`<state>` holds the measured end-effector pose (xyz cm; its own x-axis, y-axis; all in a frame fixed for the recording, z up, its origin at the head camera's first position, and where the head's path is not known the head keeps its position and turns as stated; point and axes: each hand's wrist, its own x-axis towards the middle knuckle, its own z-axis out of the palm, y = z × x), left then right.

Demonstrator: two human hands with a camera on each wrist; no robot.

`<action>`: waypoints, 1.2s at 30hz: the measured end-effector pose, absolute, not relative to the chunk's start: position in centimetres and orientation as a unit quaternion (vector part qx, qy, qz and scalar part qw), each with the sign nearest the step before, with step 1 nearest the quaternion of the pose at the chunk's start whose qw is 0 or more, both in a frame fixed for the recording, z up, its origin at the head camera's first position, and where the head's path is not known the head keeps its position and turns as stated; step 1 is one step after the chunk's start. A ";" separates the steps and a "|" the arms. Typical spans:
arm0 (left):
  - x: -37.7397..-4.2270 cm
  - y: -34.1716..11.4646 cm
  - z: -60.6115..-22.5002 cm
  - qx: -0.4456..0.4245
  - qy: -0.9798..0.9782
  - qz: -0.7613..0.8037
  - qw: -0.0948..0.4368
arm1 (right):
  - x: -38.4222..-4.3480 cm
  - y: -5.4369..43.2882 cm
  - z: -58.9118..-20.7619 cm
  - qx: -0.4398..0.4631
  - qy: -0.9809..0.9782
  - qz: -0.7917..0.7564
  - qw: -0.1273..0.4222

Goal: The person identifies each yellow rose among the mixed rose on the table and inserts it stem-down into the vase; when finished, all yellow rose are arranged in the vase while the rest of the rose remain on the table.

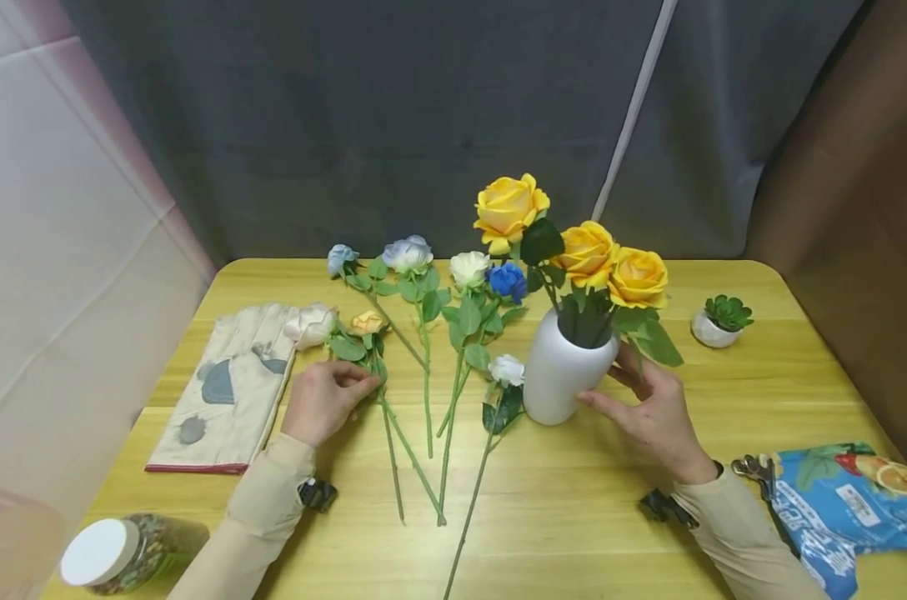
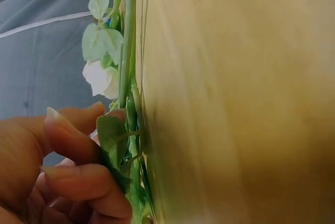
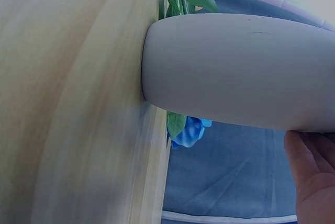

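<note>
My left hand (image 1: 329, 398) is at the leafy stems of a peach rose (image 1: 368, 323) and a pale pink rose (image 1: 311, 325). Its thumb and fingers pinch among the leaves (image 2: 112, 135), low over the table; exactly which stem is between them I cannot tell. A white vase (image 1: 566, 375) stands upright, with several yellow roses (image 1: 510, 208) in it. My right hand (image 1: 652, 412) holds the vase's right side, thumb in front and the other fingers behind, partly hidden. In the right wrist view the vase (image 3: 230, 72) fills the middle, with the hand (image 3: 314, 182) against its side.
Between the hands lie a light blue rose (image 1: 342, 259), a blue rose (image 1: 508, 282) and several white ones (image 1: 508, 370). Folded gloves (image 1: 224, 387) and a lidded jar (image 1: 134, 552) are on the left. A small potted succulent (image 1: 724, 321) and a blue packet (image 1: 851, 508) sit at right.
</note>
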<state>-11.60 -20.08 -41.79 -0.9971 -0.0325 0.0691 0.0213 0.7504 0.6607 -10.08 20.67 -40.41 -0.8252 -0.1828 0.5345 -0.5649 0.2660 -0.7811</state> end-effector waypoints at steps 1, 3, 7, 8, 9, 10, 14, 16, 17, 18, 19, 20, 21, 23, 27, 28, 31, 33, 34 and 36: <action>-11.7 -20.1 -41.8 0.004 -0.936 -0.350 0.035 | -10.1 20.7 -40.4 0.241 -0.776 0.557 0.172; -12.0 -20.0 -41.7 0.005 -0.938 -0.346 0.027 | -10.1 20.6 -40.3 0.242 -0.775 0.559 0.171; -12.4 -19.8 -41.7 0.012 -0.943 -0.333 0.014 | -10.1 20.6 -40.3 0.241 -0.777 0.557 0.167; -12.5 -19.7 -41.8 0.013 -0.944 -0.329 0.012 | -10.1 20.6 -40.3 0.240 -0.778 0.556 0.166; -12.6 -19.7 -41.8 0.013 -0.945 -0.326 0.009 | -10.1 20.6 -40.2 0.240 -0.779 0.555 0.166; -12.7 -19.7 -41.8 0.013 -0.946 -0.324 0.008 | -10.1 20.6 -40.2 0.240 -0.779 0.554 0.166; -12.8 -19.6 -41.8 0.014 -0.945 -0.327 -0.011 | -10.1 20.6 -40.2 0.242 -0.778 0.554 0.170; -12.7 -19.7 -41.7 0.017 -0.943 -0.331 -0.022 | -10.1 20.6 -40.2 0.245 -0.776 0.555 0.172; -12.7 -19.7 -41.6 0.019 -0.942 -0.333 -0.028 | -10.1 20.6 -40.2 0.246 -0.776 0.555 0.173; -12.6 -19.7 -41.4 0.020 -0.941 -0.336 -0.035 | -10.1 20.6 -40.2 0.246 -0.775 0.555 0.173; -12.6 -19.7 -41.2 0.020 -0.940 -0.339 -0.040 | -10.1 20.6 -40.2 0.245 -0.775 0.555 0.174; -12.5 -19.7 -41.0 0.018 -0.938 -0.344 -0.043 | -10.1 20.6 -40.2 0.245 -0.776 0.555 0.174; -12.4 -19.6 -40.8 0.015 -0.936 -0.349 -0.043 | -10.1 20.6 -40.2 0.244 -0.776 0.555 0.175; -12.3 -19.5 -40.2 0.007 -0.929 -0.367 -0.038 | -10.0 20.6 -40.2 0.240 -0.778 0.554 0.176; -11.9 -19.0 -39.3 -0.010 -0.902 -0.432 -0.013 | -10.1 20.6 -40.2 0.237 -0.776 0.557 0.175; -11.8 -18.8 -39.1 -0.014 -0.891 -0.454 -0.008 | -10.1 20.6 -40.2 0.238 -0.776 0.558 0.174; -11.4 -18.0 -38.6 -0.024 -0.854 -0.520 0.013 | -10.1 20.7 -40.2 0.239 -0.774 0.561 0.168; -11.0 -17.4 -38.2 -0.036 -0.832 -0.553 0.035 | -10.1 20.7 -40.3 0.239 -0.774 0.562 0.166; -10.8 -17.1 -38.0 -0.044 -0.821 -0.566 0.049 | -10.0 20.7 -40.3 0.239 -0.774 0.562 0.165; -10.5 -16.5 -37.6 -0.064 -0.806 -0.583 0.081 | -10.0 20.7 -40.3 0.239 -0.775 0.562 0.163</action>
<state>-10.50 -16.47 -37.62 -0.9785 0.0092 0.2059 0.1984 0.3119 0.9292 -10.01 20.69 -40.27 -0.8324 -0.1869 0.5218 -0.5540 0.2530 -0.7932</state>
